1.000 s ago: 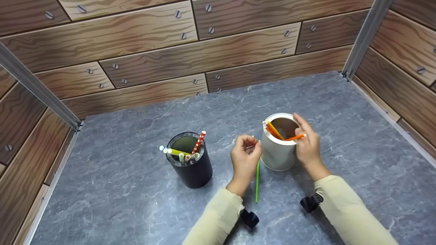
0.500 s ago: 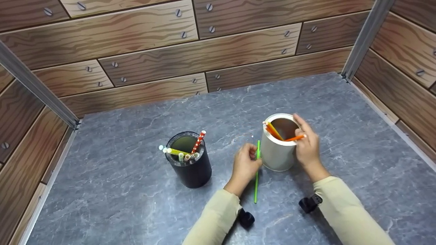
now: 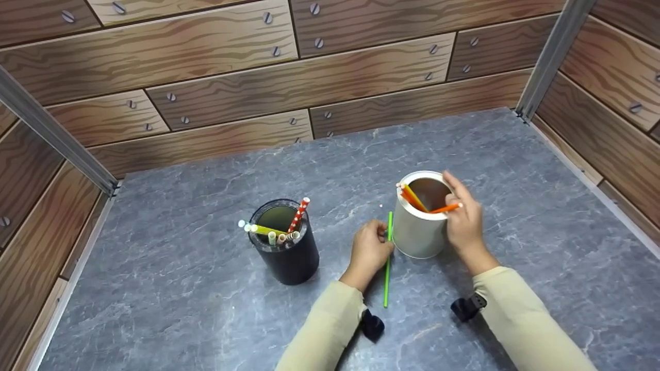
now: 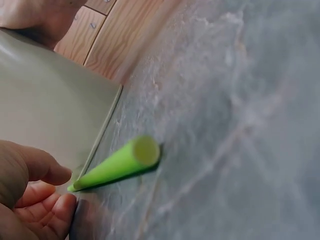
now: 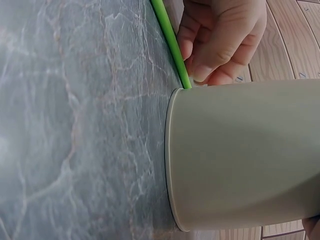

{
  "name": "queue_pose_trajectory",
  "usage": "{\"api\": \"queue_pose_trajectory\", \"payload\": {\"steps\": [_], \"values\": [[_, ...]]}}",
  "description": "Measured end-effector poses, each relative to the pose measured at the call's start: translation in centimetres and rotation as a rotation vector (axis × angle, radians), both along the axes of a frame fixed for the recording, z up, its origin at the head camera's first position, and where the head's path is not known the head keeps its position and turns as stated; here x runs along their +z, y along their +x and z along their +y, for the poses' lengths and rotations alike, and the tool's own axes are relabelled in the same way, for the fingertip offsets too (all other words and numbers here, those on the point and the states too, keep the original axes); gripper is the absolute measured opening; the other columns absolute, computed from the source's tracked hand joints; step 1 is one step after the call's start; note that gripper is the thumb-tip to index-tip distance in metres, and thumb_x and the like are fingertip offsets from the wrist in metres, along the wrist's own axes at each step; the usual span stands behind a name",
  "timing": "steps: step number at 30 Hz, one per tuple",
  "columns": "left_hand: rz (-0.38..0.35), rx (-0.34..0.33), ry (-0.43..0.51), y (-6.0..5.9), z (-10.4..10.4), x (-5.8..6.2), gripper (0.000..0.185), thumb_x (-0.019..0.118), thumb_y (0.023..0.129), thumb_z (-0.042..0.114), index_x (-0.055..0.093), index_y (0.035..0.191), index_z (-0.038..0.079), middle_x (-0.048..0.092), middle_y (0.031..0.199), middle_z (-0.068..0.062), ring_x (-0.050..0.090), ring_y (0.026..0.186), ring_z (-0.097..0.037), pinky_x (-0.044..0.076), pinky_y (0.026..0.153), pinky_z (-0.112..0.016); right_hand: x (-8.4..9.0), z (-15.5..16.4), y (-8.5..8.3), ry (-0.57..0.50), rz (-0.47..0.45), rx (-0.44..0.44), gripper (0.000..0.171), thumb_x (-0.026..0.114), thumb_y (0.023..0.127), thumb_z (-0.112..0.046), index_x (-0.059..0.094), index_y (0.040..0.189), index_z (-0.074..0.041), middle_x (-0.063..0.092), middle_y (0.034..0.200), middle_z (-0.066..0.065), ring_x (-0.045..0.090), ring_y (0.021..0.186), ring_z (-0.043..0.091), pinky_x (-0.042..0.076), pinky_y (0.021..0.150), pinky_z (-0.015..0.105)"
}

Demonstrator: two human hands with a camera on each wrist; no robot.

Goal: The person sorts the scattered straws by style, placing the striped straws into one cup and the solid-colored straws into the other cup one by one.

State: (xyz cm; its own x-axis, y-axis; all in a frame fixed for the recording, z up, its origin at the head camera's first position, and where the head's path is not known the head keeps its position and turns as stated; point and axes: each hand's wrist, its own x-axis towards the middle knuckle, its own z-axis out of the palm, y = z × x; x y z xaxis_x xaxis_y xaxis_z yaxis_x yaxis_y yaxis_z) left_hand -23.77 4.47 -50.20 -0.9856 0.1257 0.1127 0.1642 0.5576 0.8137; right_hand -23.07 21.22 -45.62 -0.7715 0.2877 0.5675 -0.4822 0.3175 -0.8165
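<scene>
A green straw (image 3: 386,278) lies on the grey table, its far end beside a white cup (image 3: 417,234). My left hand (image 3: 368,251) is down on the table left of the cup, fingers curled and pinching the straw near that end. The left wrist view shows the straw's open end (image 4: 135,152) with my fingers (image 4: 35,200) at its other end, against the cup wall (image 4: 45,100). My right hand (image 3: 464,221) grips the cup's right side at the rim. An orange straw (image 3: 444,208) sticks out past its fingers, and more orange straws (image 3: 412,197) lean inside.
A black cup (image 3: 289,257) with several straws, one red-and-white striped (image 3: 299,214), stands left of my left hand. Wood-pattern walls close the table at the back (image 3: 309,82) and on both sides. A small white speck (image 3: 380,206) lies near the white cup.
My left hand came down from a raised position to the table and closed on the green straw beside the white cup. The right hand stayed on the cup.
</scene>
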Motion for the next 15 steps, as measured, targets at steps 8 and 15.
{"api": "queue_pose_trajectory", "payload": {"steps": [8, 15], "values": [[-0.018, 0.017, -0.01, -0.29, -0.15, 0.06, 0.025, 0.064, 0.063, -0.005, 0.061, 0.086, 0.004, 0.06, 0.077, -0.001, 0.052, 0.067, -0.006, 0.044, 0.061, -0.017, -0.05, 0.02, -0.02, 0.017, 0.022, -0.008, 0.038, 0.04, 0.089, 0.0, 0.051, 0.123, 0.013, 0.056, 0.114, 0.034, 0.051, 0.084, 0.006, 0.039, 0.081, 0.009], [-0.079, 0.015, -0.112, -0.47, -0.38, 0.68, 0.024, 0.066, 0.063, -0.004, 0.062, 0.086, 0.005, 0.057, 0.072, 0.003, 0.049, 0.065, -0.009, 0.043, 0.059, -0.019, -0.12, 0.15, -0.05, 0.019, 0.015, -0.016, 0.037, 0.041, 0.09, -0.001, 0.051, 0.123, 0.013, 0.056, 0.113, 0.034, 0.05, 0.083, 0.005, 0.039, 0.081, 0.009]]}}
